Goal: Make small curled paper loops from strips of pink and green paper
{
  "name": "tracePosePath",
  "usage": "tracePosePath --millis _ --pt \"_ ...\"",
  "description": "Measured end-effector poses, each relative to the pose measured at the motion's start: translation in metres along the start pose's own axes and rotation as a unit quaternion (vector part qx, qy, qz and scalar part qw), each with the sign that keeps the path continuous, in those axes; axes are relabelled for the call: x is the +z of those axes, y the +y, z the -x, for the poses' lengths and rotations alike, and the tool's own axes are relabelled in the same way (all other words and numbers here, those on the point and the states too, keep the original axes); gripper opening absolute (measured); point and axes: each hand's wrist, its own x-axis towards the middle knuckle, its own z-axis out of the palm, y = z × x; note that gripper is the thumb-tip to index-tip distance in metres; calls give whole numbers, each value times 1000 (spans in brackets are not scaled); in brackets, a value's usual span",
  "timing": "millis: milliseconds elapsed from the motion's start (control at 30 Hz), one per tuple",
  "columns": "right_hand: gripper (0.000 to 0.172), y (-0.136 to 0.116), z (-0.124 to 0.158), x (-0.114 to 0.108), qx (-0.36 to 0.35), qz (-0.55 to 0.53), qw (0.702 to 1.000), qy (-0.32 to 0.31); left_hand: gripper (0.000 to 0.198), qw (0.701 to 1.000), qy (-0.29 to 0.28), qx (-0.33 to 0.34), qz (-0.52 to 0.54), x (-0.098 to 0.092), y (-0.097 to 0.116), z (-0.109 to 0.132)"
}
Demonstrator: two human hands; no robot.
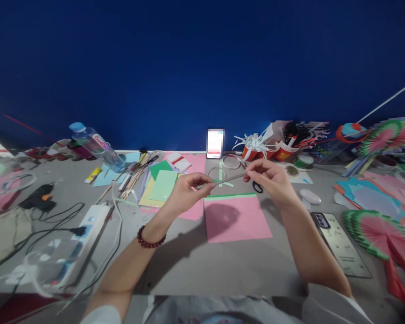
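Note:
Above the table a thin, pale grey strip (232,178) is stretched between my two hands; whether it is paper or tape I cannot tell. My left hand (193,189), with a dark red bead bracelet (151,237) on its wrist, pinches the left end. The other end is pinched by the fingers of my right hand (268,177). Below them lies a pink sheet of paper (238,220) with a green strip (231,196) along its far edge. Partly behind my right hand shows a dark scissors handle (257,187).
Coloured papers (164,184), wooden sticks (135,177) and a tilted water bottle (101,147) are at the left, behind a power strip (84,243) with cables. A lit phone (215,143) stands at the back. On the right are pen cups (286,150), another phone (342,245) and paper fans (384,234).

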Motion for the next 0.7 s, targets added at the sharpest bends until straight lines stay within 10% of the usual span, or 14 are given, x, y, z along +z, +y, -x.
tracePosePath --millis 333,700 --pt "24 -12 9 -2 -156 321 931 -80 18 1000 -26 -4 -3 6 -8 -3" --pt "20 -3 7 5 -29 284 938 -198 17 1000 -18 4 18 17 -21 -7"
